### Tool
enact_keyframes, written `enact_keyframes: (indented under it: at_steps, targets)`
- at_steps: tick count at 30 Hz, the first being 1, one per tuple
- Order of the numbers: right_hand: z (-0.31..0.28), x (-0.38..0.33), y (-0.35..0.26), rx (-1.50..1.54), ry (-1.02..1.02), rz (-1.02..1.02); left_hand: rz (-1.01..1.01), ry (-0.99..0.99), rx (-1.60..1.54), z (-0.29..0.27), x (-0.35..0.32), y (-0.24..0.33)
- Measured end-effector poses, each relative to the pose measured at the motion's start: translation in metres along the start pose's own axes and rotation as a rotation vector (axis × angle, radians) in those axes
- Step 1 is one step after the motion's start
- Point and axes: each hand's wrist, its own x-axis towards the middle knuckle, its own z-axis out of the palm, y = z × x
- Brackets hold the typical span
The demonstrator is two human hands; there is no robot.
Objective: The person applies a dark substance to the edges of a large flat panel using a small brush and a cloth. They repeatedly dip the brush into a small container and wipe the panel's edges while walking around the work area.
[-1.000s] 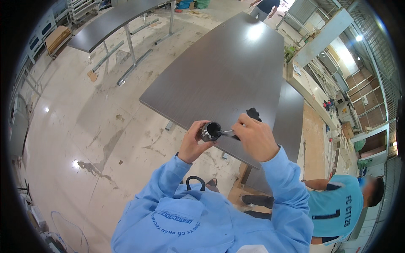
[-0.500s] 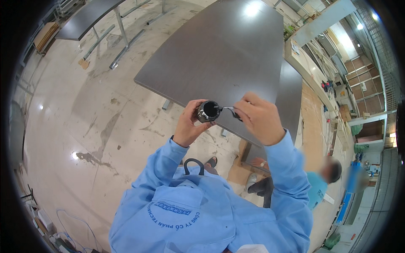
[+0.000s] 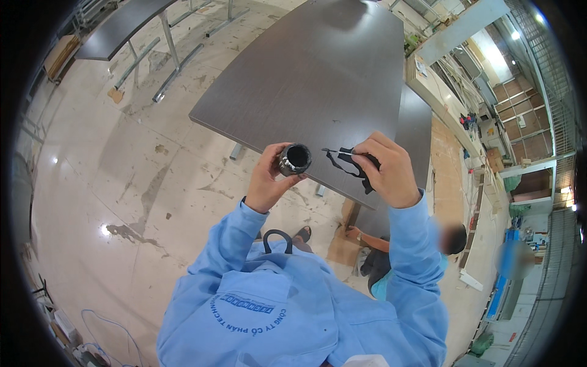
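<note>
My left hand [image 3: 266,181] is wrapped round a small dark jar [image 3: 287,166] with a smeared rim. Its mouth is tilted up toward me, and the inside looks black. To the right of it, my right hand [image 3: 391,172] pinches a thin metal-shafted brush [image 3: 344,152] with a dark tip that points at the jar but stands apart from it. A black cloth [image 3: 369,185] hangs from the same hand, with a narrow strip looping below the brush. Both hands are above the near edge of a dark brown tabletop [image 3: 299,85].
Another person crouches at the lower right, one hand [image 3: 353,233] by a cardboard piece [image 3: 342,252] under the table's corner. Metal legs [image 3: 177,70] of a second table stand at the upper left. Long boards [image 3: 443,92] lie stacked along the right. A blue cable [image 3: 110,316] crosses the floor.
My right hand has drawn the brush away from the jar's mouth to the right, and more of the black cloth shows. The other person has shifted left, closer to the table.
</note>
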Motion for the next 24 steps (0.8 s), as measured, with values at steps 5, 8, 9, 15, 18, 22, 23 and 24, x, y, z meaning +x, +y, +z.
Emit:
enact_keyframes:
  at_steps: [5, 8, 9, 15, 18, 22, 23, 24]
  targets:
    - [0.007, -0.008, 0.007, -0.27, -0.05, -0.04, 0.008, 0.018, -0.04, -0.002, -0.002, 0.0]
    - [0.02, -0.011, 0.007, -0.481, -0.194, -0.039, 0.004, 0.002, -0.027, -0.003, -0.001, -0.001]
    - [0.024, -0.011, 0.006, -0.533, -0.233, -0.059, 0.009, -0.007, -0.004, -0.003, 0.0, -0.002]
    - [0.032, -0.007, -0.002, -0.6, -0.132, -0.048, 0.01, -0.009, -0.016, 0.001, 0.0, -0.003]
    - [0.03, -0.004, -0.006, -0.378, -0.005, -0.035, -0.002, 0.007, -0.004, 0.001, -0.001, -0.002]
    - [0.03, -0.002, -0.012, -0.202, 0.128, -0.077, -0.026, 0.01, -0.013, 0.001, -0.001, 0.001]
    - [0.031, -0.001, -0.013, -0.202, 0.127, -0.111, -0.022, 0.01, 0.003, 0.001, -0.001, 0.002]
    - [0.033, 0.0, -0.014, -0.203, 0.126, -0.143, -0.021, 0.004, 0.006, 0.001, -0.001, 0.004]
